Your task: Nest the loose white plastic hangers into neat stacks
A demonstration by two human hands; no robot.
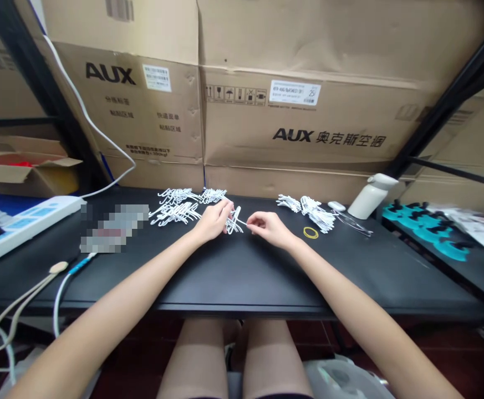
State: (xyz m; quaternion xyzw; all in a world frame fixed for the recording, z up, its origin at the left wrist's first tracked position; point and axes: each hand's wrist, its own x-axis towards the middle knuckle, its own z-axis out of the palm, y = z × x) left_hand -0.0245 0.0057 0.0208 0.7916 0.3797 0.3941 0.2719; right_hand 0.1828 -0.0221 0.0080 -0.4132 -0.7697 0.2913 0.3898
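Note:
My left hand is closed round a small bunch of white wire hooks in the middle of the black table. With thumb and forefinger pinched, my right hand grips the end of a thin white hook pointing toward that bunch. Left of my left hand lie several bundles of similar hooks. More white hooks are piled beyond my right hand, near a yellow rubber band. My left fingers partly hide the bunch.
A white bottle, glasses and a white earphone case sit at the back right. Teal parts lie on a black box. A white power strip and cables occupy the left. Large cardboard boxes stand behind.

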